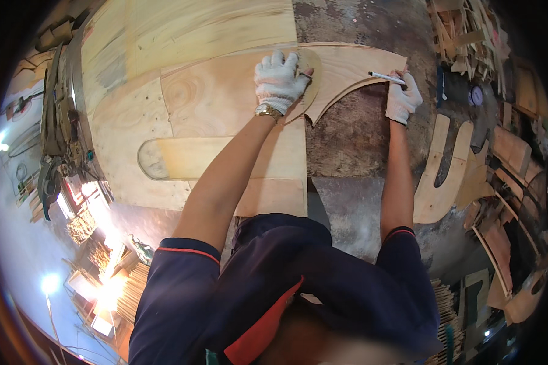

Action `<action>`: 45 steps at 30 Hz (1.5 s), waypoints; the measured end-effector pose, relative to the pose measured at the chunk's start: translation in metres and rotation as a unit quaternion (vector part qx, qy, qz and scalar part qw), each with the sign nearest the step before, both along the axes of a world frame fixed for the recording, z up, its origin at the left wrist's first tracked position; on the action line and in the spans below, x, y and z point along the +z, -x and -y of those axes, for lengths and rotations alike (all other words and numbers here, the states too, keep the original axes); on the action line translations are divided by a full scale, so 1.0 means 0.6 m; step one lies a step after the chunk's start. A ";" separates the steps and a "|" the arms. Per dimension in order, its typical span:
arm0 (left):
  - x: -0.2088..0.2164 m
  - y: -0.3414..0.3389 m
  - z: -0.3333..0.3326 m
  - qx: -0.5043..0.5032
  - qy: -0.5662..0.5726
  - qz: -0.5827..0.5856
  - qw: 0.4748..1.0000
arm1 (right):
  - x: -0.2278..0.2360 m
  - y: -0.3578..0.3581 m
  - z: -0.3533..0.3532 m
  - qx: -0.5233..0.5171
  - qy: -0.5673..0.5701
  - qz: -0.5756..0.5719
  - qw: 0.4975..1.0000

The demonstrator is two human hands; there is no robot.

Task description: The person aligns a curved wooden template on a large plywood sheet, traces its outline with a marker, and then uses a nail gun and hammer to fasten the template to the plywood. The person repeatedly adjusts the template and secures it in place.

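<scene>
Stretching both arms over a dark, stained worktop, the person near me wears a white glove on each hand; I read the clock with twelve straight ahead of them. At twelve, the left hand rests palm down on a tan rounded piece, its fingers slightly spread and the thumb jutting out toward three. How far that piece runs beneath the glove I can't tell. A gold-coloured wristwatch sits just below the cuff. Over at two o'clock, the right hand pinches a white marker pen near one end; how each finger behind it sits I can't see clearly. The pen's dark end points between nine and ten, over a pale plywood piece with a scooped near edge, though whether it touches the wood I can't make out. That plywood lies at one o'clock, between the two hands, its narrow corner just beside the right glove. Toward eleven spreads a wide pale sheet, and between nine and ten lies a long round-ended shape. A U-shaped plywood cutout is at three, while a heap of wood scraps stands at two, beyond the right hand. Toward eight, thin wooden strips are stacked beside a glaring light. At six is the person's dark-blue shirt, its sleeves edged in red.
</scene>
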State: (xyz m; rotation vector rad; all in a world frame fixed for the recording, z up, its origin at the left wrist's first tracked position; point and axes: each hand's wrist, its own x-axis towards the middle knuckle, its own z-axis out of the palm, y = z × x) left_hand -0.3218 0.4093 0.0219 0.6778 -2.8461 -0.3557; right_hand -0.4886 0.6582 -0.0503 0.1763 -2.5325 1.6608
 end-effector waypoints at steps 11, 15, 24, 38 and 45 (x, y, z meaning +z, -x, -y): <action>-0.012 -0.002 0.004 -0.008 0.029 -0.012 0.999 | -0.024 0.023 -0.002 -0.090 0.048 -0.019 0.995; -0.011 -0.006 0.007 -0.018 0.050 -0.006 0.999 | 0.002 -0.045 -0.028 -0.035 0.285 0.034 0.957; 0.006 -0.017 0.036 -0.092 -0.042 -0.078 0.992 | 0.082 -0.547 -0.158 -0.061 0.325 0.313 0.890; 0.034 -0.681 -0.054 -0.137 -0.029 0.102 0.985 | 0.195 -0.695 -0.218 0.074 0.188 0.250 0.947; -0.001 -0.731 -0.046 -0.146 -0.035 0.091 0.984 | 0.257 -0.656 -0.108 0.188 0.205 0.250 0.927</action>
